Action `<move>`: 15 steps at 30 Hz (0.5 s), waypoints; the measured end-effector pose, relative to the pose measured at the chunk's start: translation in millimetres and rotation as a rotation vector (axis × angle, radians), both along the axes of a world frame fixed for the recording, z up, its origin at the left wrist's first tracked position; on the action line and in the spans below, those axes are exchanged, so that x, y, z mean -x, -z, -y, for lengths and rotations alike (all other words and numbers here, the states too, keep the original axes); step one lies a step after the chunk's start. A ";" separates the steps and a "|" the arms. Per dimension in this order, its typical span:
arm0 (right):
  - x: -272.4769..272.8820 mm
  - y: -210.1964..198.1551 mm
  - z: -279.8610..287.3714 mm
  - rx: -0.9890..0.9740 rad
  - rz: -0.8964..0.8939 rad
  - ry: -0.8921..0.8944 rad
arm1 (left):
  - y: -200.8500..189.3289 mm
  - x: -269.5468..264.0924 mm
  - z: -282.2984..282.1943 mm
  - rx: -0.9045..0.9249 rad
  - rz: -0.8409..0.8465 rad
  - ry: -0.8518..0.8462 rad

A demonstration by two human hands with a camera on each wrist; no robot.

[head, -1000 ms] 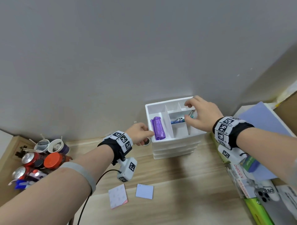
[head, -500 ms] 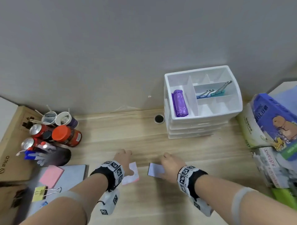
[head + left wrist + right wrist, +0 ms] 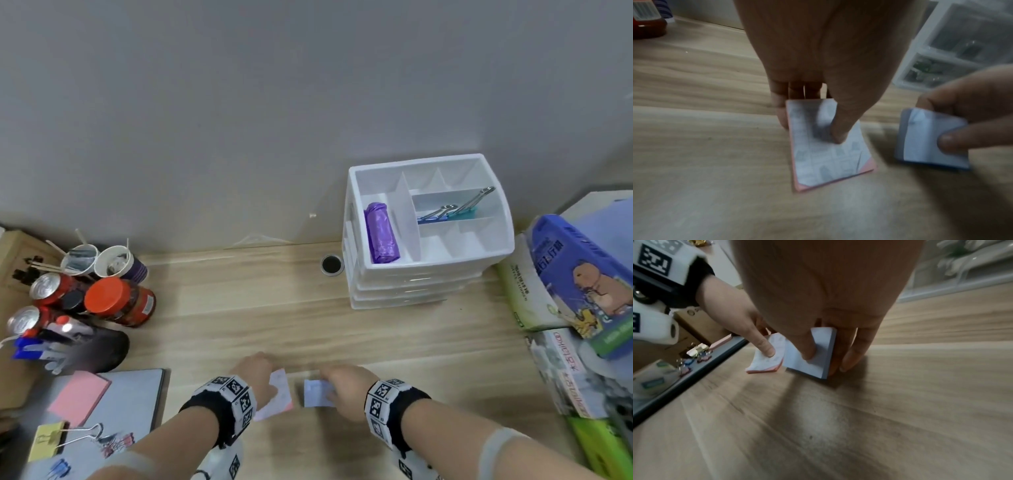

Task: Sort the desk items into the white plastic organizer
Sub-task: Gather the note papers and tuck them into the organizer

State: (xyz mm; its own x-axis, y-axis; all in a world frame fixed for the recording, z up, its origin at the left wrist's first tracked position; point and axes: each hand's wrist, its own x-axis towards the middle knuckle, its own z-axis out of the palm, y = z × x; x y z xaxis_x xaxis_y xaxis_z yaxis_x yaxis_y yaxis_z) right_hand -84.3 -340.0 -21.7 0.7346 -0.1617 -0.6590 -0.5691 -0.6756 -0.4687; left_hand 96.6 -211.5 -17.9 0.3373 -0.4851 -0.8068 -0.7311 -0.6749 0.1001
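Note:
The white plastic organizer (image 3: 424, 278) stands at the back right against the wall. Its top tray holds a purple roll (image 3: 382, 238) and binder clips (image 3: 452, 210). Near the desk's front, my left hand (image 3: 260, 375) pinches a pink sticky pad (image 3: 281, 394), thumb on top and fingers at its far edge (image 3: 828, 162). Beside it, my right hand (image 3: 346, 387) pinches a blue sticky pad (image 3: 317, 394), which tilts up off the desk on one edge (image 3: 822, 340). Both pads touch the desk.
A grey notebook (image 3: 137, 404) at the front left carries another pink pad (image 3: 80, 394) and a yellow binder clip (image 3: 48, 442). Cans, a red-lidded jar (image 3: 116, 301) and paper cups (image 3: 113, 262) crowd the left. Tissue packs (image 3: 582, 281) stack on the right. A cable hole (image 3: 331, 264) lies by the organizer.
Both hands came back from the organizer to the front of the desk and closed on the two sticky pads. The blue pad has tipped up slightly.

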 end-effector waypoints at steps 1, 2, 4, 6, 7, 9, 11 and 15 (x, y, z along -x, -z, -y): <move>3.1 -2.6 2.9 -0.035 0.022 0.038 | -3.9 1.4 5.1 0.019 -0.065 -0.038; 5.0 -6.4 6.1 -0.070 0.053 0.080 | -9.5 2.4 10.0 0.037 -0.140 -0.067; 6.7 -20.4 12.5 -0.144 0.098 0.171 | -25.3 5.8 21.5 0.074 -0.277 -0.144; 7.0 -37.5 21.5 -0.202 0.143 0.278 | -41.6 7.7 34.9 0.152 -0.378 -0.299; 5.9 -43.5 26.2 -0.224 0.159 0.320 | -50.4 9.3 40.7 0.189 -0.435 -0.395; 6.3 -57.5 38.0 -0.282 0.167 0.421 | -71.7 13.4 55.5 0.234 -0.552 -0.533; 8.0 -69.7 48.0 -0.338 0.171 0.502 | -92.0 17.6 70.3 0.267 -0.692 -0.613; 13.4 -92.6 61.9 -0.355 0.310 0.544 | -124.9 21.3 92.1 0.238 -0.815 -0.582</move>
